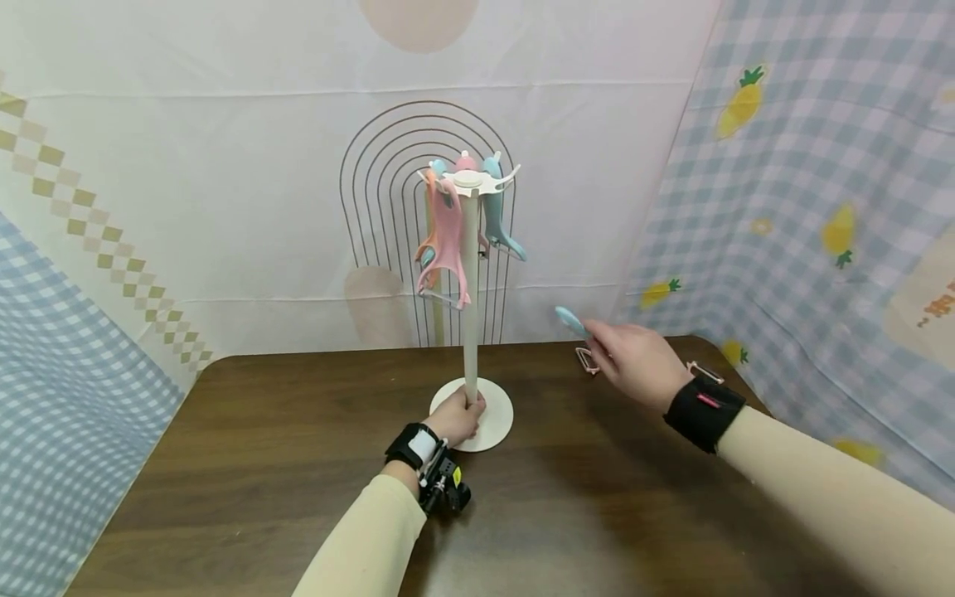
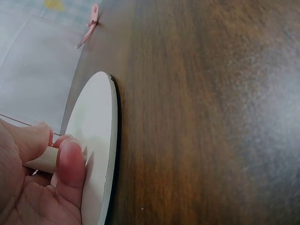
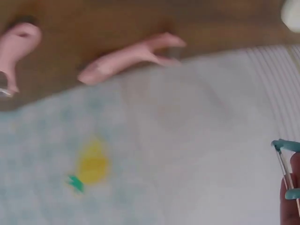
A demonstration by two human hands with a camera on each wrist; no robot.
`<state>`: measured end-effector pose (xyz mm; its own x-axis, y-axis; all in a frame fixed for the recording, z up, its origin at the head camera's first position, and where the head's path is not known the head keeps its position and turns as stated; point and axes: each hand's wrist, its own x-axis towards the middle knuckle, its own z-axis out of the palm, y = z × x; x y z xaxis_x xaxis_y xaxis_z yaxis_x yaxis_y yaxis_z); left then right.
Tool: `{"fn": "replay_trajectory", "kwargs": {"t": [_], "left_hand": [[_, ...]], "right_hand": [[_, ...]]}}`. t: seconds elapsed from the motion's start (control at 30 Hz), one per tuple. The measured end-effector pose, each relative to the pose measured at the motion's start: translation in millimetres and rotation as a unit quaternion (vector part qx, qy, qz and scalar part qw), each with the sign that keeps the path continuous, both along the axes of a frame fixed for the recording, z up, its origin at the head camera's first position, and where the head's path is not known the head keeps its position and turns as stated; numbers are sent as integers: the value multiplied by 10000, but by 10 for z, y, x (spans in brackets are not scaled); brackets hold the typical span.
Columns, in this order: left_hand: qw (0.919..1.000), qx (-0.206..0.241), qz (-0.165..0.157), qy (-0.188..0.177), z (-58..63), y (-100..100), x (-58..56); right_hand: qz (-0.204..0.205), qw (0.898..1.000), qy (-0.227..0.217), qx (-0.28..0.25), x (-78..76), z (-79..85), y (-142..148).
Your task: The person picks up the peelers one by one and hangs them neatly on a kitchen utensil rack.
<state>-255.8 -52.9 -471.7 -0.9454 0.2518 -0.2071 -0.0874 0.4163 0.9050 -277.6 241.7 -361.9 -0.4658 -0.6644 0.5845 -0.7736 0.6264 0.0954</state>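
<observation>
A white hanging stand [image 1: 471, 340] rises from a round base [image 1: 498, 419] on the table. My left hand [image 1: 455, 417] grips its pole just above the base; in the left wrist view thumb and fingers [image 2: 70, 164] curl round it. From the top hang several peelers: a pink peeler [image 1: 447, 228] in front, an orange peeler [image 1: 430, 217] behind it and a blue peeler [image 1: 493, 207] on the right. Right of the stand, above the table, my right hand [image 1: 640, 361] pinches another blue peeler [image 1: 569, 321]. The right wrist view shows its blade and blue frame [image 3: 287, 145] at the edge.
Two pink peelers lie on the table's far right: one peeler [image 1: 587, 360] below the right hand, another peeler [image 1: 705, 372] behind the wrist. A white cloth [image 1: 269, 199] hangs behind the brown table [image 1: 313, 464]; a blue checked cloth [image 1: 791, 182] hangs on the right.
</observation>
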Motion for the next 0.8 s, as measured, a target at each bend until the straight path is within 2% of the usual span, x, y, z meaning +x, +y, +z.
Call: {"fn": "replay_trajectory", "kwargs": {"t": [0.17,0.37,0.57,0.8], "left_hand": [[10000,39,-17,-4,7,8,10],[10000,59,-56,26,8,-4,15],[9994,-176,-129,281,-2,-17,0],[9998,-108,-97,159,-16,-6,-15]], "right_hand": [[-205,9975,251,-625,38,415,-178],[-1,9884,644,-1375,62,817,-414],[112,9767,1032,-1879,151,1098,-710],[39,9694,1255,-2111,230,1293,-990]]}}
